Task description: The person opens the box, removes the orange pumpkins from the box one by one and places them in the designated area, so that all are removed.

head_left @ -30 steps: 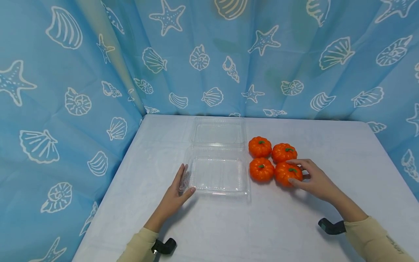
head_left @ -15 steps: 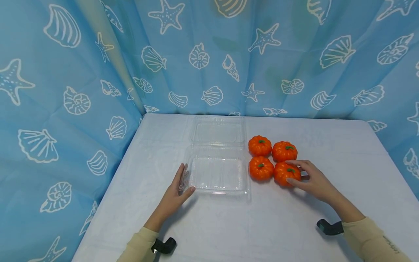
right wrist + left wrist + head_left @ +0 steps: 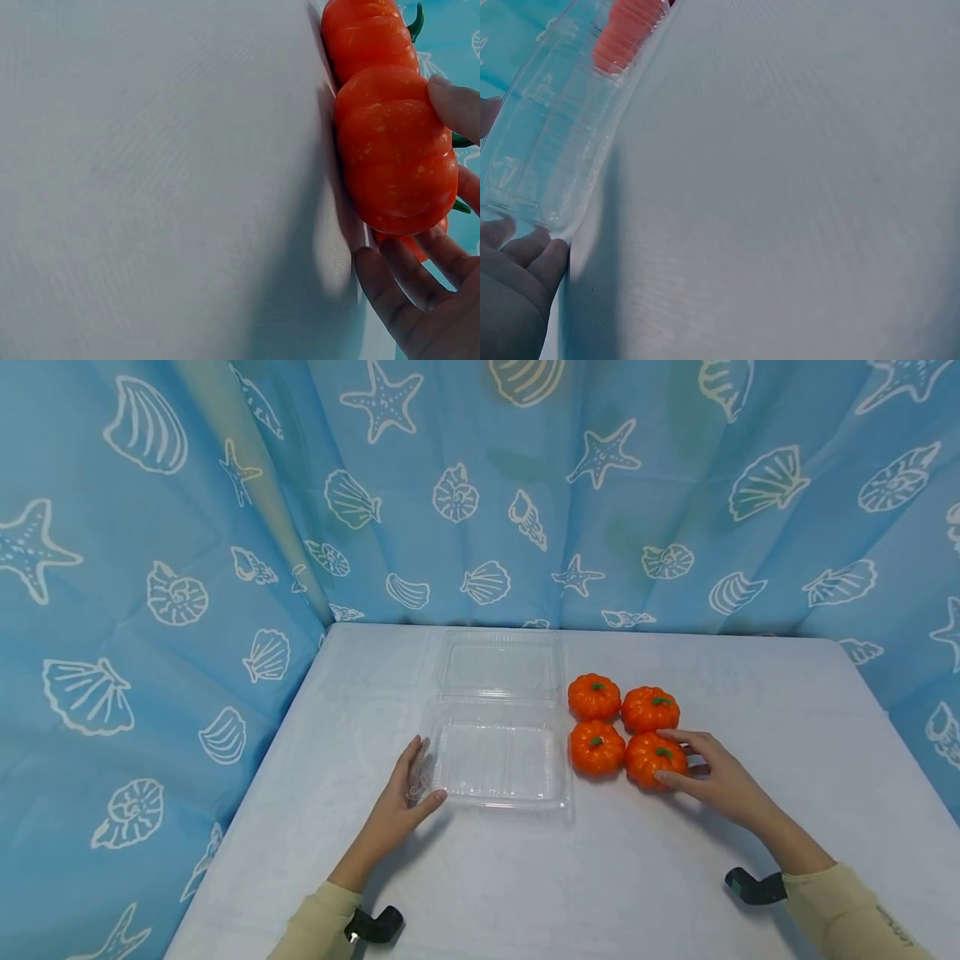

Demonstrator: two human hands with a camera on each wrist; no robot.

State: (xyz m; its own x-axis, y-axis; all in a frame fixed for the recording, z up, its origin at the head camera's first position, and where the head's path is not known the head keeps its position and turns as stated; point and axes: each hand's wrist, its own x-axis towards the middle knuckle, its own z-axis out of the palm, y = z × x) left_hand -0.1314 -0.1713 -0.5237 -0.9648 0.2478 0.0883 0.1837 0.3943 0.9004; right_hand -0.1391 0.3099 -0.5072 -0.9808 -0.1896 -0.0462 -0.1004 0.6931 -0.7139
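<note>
A clear plastic clamshell box [image 3: 498,803] lies open on the table, its lid [image 3: 501,668] folded back behind the tray part. My left hand [image 3: 401,802] rests against the tray's left end, thumb out along the front corner; in the left wrist view its fingertips [image 3: 551,259] touch the plastic. Right of the box sit several small orange pumpkins with green stems, grouped two by two. My right hand [image 3: 716,777] holds the front-right pumpkin [image 3: 651,764], thumb at its front and fingers round its right and far side. In the right wrist view the thumb [image 3: 454,105] lies on that pumpkin [image 3: 397,150].
A front-left pumpkin [image 3: 597,750], a back-left one [image 3: 594,697] and a back-right one [image 3: 650,710] stand close against the held one. A white cloth covers the table [image 3: 525,885]. Behind and to the left hangs a blue shell-print curtain [image 3: 465,435].
The right hand and the front-right pumpkin have shifted very slightly left. The left hand and the box stay in place.
</note>
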